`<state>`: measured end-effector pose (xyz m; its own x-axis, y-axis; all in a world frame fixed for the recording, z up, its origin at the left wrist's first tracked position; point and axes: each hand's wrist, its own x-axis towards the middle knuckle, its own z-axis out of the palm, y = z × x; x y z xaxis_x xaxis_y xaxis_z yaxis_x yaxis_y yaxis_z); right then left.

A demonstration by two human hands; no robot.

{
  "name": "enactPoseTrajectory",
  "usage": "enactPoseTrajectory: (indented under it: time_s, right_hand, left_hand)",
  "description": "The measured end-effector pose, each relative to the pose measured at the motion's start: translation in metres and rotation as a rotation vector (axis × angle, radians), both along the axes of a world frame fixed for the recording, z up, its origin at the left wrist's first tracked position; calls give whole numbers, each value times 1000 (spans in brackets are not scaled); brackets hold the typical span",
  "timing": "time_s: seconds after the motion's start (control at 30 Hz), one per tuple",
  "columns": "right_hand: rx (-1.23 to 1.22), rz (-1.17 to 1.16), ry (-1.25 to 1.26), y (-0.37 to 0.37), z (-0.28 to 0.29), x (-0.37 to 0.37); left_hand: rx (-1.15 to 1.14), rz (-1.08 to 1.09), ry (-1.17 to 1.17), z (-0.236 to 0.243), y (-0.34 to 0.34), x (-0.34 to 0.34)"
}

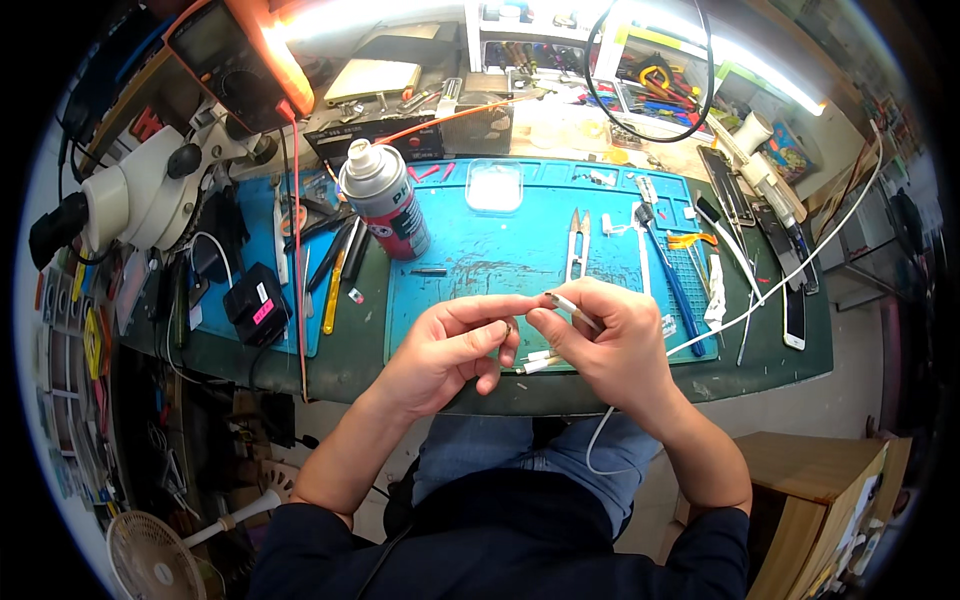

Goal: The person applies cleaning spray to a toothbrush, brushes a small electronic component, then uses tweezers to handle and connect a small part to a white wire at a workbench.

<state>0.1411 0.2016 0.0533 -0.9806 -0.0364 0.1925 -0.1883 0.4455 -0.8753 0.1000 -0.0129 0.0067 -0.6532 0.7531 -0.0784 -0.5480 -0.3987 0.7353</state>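
Note:
My two hands meet above the near edge of the blue work mat [480, 268]. My right hand [610, 335] is closed round a white cable [538, 364]; its pale plug ends stick out below the thumb, and a whitish piece shows between the fingers. My left hand [455, 350] is curled, its index finger reaching to the right thumb and fingertip. A small dark spot shows at the left thumb tip; what it is cannot be made out. The cable's tail hangs to my lap. Beyond the hands lie thread snips [578, 245] with open blades.
A spray can [385, 205] stands left of centre, near a clear square box [494, 187]. To the left are a microscope [130, 205] and a black adapter [258, 308]. A blue-handled tool [675, 285] and a phone [794, 318] lie right. A multimeter [235, 65] hangs at upper left.

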Motion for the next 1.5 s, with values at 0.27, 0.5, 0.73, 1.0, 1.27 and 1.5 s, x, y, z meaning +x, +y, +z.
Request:
enactPoseTrajectory:
  time_s: [0.27, 0.5, 0.73, 1.0, 1.27, 1.5]
  right_hand:
    - [105, 20, -4, 1, 1, 8]
    - [216, 192, -139, -1, 10, 29]
    - [40, 88, 93, -1, -4, 19]
    - [4, 81, -34, 1, 4, 15]
    - [34, 65, -30, 3, 3, 15]
    - [-249, 66, -237, 10, -4, 13]
  left_hand:
    - [2, 111, -32, -1, 1, 4]
    - [-112, 283, -64, 1, 7, 4]
    - [-61, 289, 17, -5, 8, 6]
    - [-127, 247, 86, -2, 10, 7]
    - [-165, 274, 91, -2, 13, 8]
    - [-132, 274, 94, -6, 12, 6]
